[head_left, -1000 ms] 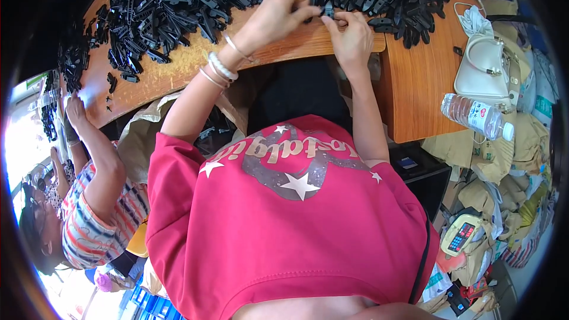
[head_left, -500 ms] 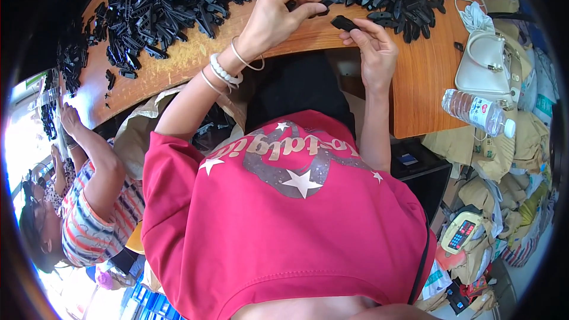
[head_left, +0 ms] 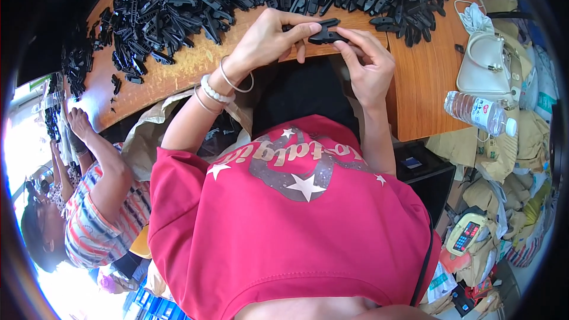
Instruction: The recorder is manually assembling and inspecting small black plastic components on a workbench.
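My left hand (head_left: 277,37), with bracelets at the wrist, pinches a slim black plastic part (head_left: 325,24) between thumb and fingers. A second black plastic part (head_left: 326,38) sits right against it, gripped by the thumb and fingertips of my right hand (head_left: 368,64). Both hands are closed and meet just above the table's near edge. How the two parts fit together is too small to tell. Beyond my hands, a large heap of loose black plastic parts (head_left: 178,9) covers the far side of the wooden table (head_left: 424,92).
At right, a clear plastic bottle (head_left: 479,112) and a white handbag (head_left: 485,65) are near the table's edge. Brown sacks and a calculator-like device (head_left: 466,234) lie beyond. A person in a striped shirt (head_left: 98,225) works at left. A beige sack (head_left: 148,133) hangs under the edge.
My hands have come together, bringing the two black parts into contact. My left hand has moved down toward me; the right hand has lowered slightly.
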Demonstrator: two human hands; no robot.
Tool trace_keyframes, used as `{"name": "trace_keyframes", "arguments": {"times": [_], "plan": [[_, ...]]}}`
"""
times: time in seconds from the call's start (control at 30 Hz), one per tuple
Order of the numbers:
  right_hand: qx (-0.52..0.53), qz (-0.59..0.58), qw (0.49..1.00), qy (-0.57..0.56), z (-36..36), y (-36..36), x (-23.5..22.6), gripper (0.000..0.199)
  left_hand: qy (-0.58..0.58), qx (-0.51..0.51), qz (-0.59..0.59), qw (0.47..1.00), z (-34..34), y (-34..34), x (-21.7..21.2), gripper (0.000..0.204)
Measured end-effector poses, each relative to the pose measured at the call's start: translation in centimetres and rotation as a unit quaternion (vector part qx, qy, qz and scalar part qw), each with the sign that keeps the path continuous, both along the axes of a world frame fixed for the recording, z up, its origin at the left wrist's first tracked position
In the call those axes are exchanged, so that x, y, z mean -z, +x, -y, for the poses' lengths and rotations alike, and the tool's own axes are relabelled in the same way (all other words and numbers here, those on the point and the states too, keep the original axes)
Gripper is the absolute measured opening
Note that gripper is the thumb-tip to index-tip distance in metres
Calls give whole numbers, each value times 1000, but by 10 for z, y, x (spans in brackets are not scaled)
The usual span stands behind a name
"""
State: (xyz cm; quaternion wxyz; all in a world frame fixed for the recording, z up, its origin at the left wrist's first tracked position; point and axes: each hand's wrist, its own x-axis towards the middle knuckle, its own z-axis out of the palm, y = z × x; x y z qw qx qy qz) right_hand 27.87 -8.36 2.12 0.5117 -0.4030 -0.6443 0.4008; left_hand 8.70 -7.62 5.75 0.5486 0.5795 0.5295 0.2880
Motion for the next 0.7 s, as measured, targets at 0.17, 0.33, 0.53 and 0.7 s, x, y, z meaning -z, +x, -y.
{"name": "trace_keyframes", "arguments": {"times": [0.17,0.33,0.53,0.7], "plan": [[24,32,996,75,3,-5,0,20,90,11,-8,996,16,9,-2,34],[-72,-60,994,-61,-5,-2,-1,35,141,7,-46,989,22,6,-4,32],[-84,-12,996,-19,-10,-11,2,19,238,4,-133,962,40,-2,-18,29],[-164,-6,986,36,-44,-24,13,11,89,-108,-219,966,120,-49,-63,31]]}}
